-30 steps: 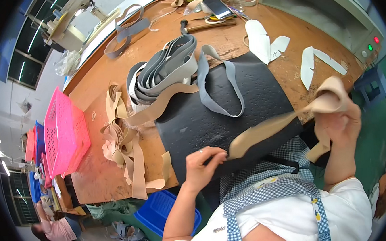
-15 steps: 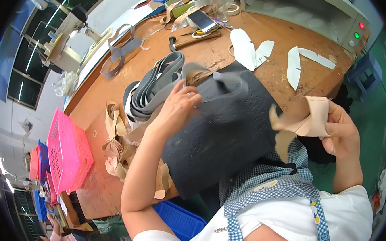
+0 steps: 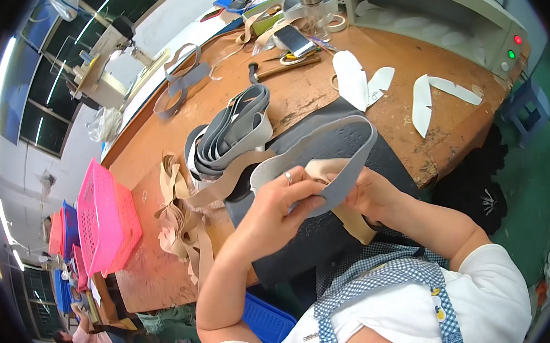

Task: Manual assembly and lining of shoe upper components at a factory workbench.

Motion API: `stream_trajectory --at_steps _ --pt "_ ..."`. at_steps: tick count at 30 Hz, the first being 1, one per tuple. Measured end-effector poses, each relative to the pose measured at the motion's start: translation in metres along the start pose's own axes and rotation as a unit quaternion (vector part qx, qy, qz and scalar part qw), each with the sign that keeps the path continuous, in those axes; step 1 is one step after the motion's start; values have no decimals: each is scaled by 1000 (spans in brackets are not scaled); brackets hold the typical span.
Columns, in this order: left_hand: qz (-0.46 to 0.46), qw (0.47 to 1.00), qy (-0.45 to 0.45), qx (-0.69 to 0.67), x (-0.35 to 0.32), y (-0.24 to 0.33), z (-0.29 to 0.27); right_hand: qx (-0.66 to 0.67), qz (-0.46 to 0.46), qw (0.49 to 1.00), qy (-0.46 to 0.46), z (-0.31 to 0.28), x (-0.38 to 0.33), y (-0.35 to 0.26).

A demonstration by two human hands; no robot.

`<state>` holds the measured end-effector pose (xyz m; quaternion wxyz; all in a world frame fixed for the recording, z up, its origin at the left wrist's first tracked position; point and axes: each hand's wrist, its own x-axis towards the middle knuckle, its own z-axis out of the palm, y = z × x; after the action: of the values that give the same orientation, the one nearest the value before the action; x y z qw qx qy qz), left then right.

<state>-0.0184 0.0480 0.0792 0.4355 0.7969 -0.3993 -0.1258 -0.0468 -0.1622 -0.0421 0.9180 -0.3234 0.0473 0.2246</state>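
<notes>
Fingers of left hand [image 3: 283,199] and right hand [image 3: 366,194] pinch a grey strip [image 3: 324,144] above the table edge [image 3: 443,160].

grey strip [image 3: 337,148]: grey outside, pale off-white inside
tan strip [image 3: 355,223]: beige
stack of strips [image 3: 231,133]: grey and off-white
mat [image 3: 330,231]: dark charcoal
workbench [image 3: 158,141]: worn orange-brown wood
loose strips [image 3: 180,223]: tan and cream
cut pieces [image 3: 361,79]: white
basket [image 3: 103,222]: bright pink, perforated
apron [image 3: 384,278]: blue-and-white check
shirt [image 3: 488,297]: white
bin [image 3: 266,318]: blue
</notes>
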Motion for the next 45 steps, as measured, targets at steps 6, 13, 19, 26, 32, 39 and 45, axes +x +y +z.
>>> stream_trajectory --at_steps 6,13,19,26,32,39,45 --pt "-134 971 173 -102 -52 -15 32 8 25 993 -115 19 7 20" --pt "-151 926 278 -208 -72 -28 61 -21 98 991 -94 9 9 31" --pt "-209 876 307 -307 -76 -26 56 -32 106 993 -39 21 2 29" --pt "-231 870 290 -326 -76 -31 57 -31 113 992 -38 16 2 31" --pt "-236 869 288 -328 -74 -31 55 -28 113 992 -43 17 3 29" --pt "-229 868 290 -332 -73 -31 55 -15 107 993 -53 13 4 32" --pt "-226 865 293 -338 -74 -31 54 -22 111 993 -32 15 4 33"
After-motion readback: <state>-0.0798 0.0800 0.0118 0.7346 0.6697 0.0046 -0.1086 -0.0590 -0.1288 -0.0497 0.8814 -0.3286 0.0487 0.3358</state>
